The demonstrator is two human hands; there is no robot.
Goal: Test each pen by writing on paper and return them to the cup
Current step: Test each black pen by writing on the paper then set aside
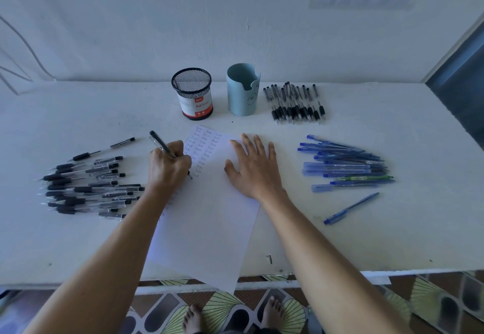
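A white sheet of paper (209,229) lies in the middle of the table, with rows of the handwritten word "test" at its top. My left hand (167,166) grips a black pen (159,144), tip down on the paper's left part. Flat on the paper's right part rests my right hand (254,168), fingers spread. At the back stand a black mesh cup (192,94) and a light blue cup (242,90); I see no pens sticking out of either.
Several black pens (89,187) lie heaped at the left, another black batch (294,103) at the back right, and blue pens (345,163) at the right, one blue pen (351,208) apart. The paper overhangs the table's front edge (340,273). A wall stands behind.
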